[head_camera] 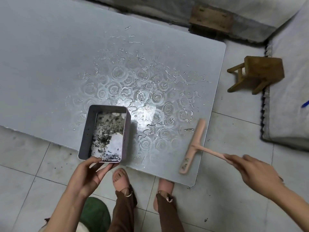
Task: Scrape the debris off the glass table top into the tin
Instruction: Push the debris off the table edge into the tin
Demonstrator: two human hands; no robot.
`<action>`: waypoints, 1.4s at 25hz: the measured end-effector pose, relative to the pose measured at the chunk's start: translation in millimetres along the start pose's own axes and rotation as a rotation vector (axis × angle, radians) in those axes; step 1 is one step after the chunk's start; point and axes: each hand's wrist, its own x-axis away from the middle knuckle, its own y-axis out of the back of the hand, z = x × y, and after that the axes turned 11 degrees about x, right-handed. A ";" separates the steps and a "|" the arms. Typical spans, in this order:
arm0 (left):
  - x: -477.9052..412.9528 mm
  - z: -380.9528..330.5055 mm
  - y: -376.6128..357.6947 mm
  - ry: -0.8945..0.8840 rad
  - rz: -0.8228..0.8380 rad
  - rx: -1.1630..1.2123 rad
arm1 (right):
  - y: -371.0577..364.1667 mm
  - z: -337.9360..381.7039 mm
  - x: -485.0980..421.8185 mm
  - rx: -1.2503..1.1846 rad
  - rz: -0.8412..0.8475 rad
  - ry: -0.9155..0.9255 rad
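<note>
A grey glass table top with a rose pattern lies low over the tiled floor, wet with streaks and drops across its middle and right. A rectangular tin holds dark wet debris and white scraps; it sits at the near edge of the glass. My left hand grips the tin's near end, thumb over the rim. My right hand pinches the handle end of a pink squeegee, whose blade lies along the glass near the right corner.
A small wooden stool lies tipped on the floor to the right. A white mattress edge runs along the far right. My feet in pink sandals stand just below the glass edge. A wooden block sits at the back.
</note>
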 end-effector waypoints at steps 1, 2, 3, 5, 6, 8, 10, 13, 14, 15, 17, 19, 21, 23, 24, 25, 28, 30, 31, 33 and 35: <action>1.1 0.9 2.5 -0.008 -0.003 0.017 | 0.8 -5.0 -5.3 0.035 0.083 0.011; 2.5 1.8 4.5 -0.015 -0.009 0.031 | 3.2 0.1 -13.0 0.033 0.117 0.039; 3.9 2.4 6.6 -0.021 -0.016 0.046 | 7.0 14.3 -24.0 0.008 0.114 0.073; 5.9 2.6 11.1 -0.027 -0.033 0.084 | 14.8 60.6 -53.3 -0.054 0.070 0.143; 7.5 1.6 13.5 -0.032 -0.038 0.103 | 21.1 87.2 -70.3 -0.083 0.038 0.179; 9.8 -0.7 17.8 -0.042 -0.049 0.137 | 37.3 132.2 -102.7 -0.104 -0.002 0.219; 10.1 -4.9 23.1 -0.053 -0.057 0.172 | 49.0 151.2 -123.3 -0.073 -0.044 0.248; 10.4 -10.7 34.5 -0.060 -0.064 0.219 | 51.7 116.4 -109.1 -0.058 -0.053 0.290; 11.0 -13.5 38.1 -0.064 -0.069 0.230 | 47.1 96.1 -97.6 -0.059 -0.063 0.276; 11.3 -16.4 41.4 -0.068 -0.071 0.239 | 41.2 77.7 -84.0 -0.039 -0.052 0.255; 10.5 -21.8 47.7 -0.077 -0.073 0.254 | 31.8 64.2 -55.7 0.045 0.015 0.204; 12.2 -28.6 55.2 -0.079 -0.084 0.274 | 26.4 90.9 -40.8 0.063 0.081 0.200; 11.2 -29.4 58.0 -0.074 -0.101 0.281 | 28.4 135.2 -44.7 -0.015 0.138 0.217; 11.1 -29.6 62.2 -0.061 -0.100 0.285 | 34.2 185.4 -68.6 -0.084 0.065 0.215; 11.6 -32.0 65.9 -0.063 -0.094 0.289 | 40.9 210.4 -81.6 -0.088 0.032 0.209; 11.3 -34.9 68.3 -0.068 -0.093 0.293 | 50.0 228.0 -92.7 -0.075 0.011 0.208; 12.4 -46.3 70.5 -0.066 -0.083 0.294 | 71.3 226.9 -96.6 -0.083 -0.018 0.200; 16.3 -53.1 71.5 -0.061 -0.073 0.290 | 73.0 195.6 -75.6 -0.104 -0.022 0.150; 19.3 -57.0 72.0 -0.061 -0.069 0.287 | 71.3 178.3 -65.4 -0.088 -0.029 0.110; 22.4 -62.9 73.4 -0.062 -0.074 0.288 | 67.0 158.0 -47.4 -0.061 0.028 0.022; 23.9 -71.2 77.1 -0.071 -0.075 0.290 | 66.1 172.7 -37.1 -0.040 0.115 0.024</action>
